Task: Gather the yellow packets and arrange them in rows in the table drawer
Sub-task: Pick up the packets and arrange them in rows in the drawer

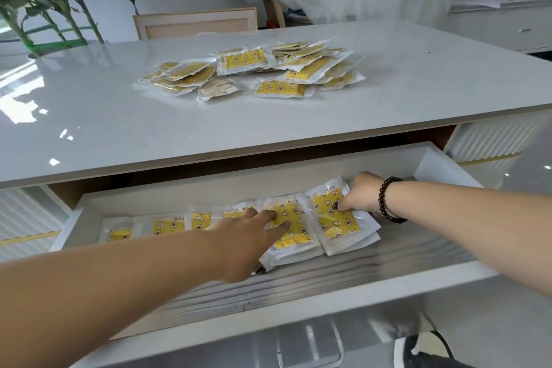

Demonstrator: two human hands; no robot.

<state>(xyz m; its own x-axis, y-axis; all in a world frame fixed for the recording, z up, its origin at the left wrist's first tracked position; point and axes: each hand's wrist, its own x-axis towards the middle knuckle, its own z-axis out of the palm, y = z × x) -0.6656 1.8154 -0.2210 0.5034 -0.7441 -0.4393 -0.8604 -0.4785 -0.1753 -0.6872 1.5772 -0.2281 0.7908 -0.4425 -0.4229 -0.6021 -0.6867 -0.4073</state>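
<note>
The table drawer [298, 305] is pulled out below the white tabletop [119, 116]. A row of yellow packets [168, 226] lies along its back, running left to right. My left hand [251, 236] rests flat with straight fingers on a packet stack [294, 240] right of the row's middle. My right hand [360, 196], a dark bead bracelet on its wrist, has curled fingers pinching the far right edge of the rightmost packet [334, 216]. A loose pile of yellow packets [254, 70] lies on the tabletop.
A potted plant [44, 0] stands at the table's far left corner. A wooden chair back [195, 22] shows behind the table. The drawer's front half is bare. A white cabinet [501, 24] stands at the back right.
</note>
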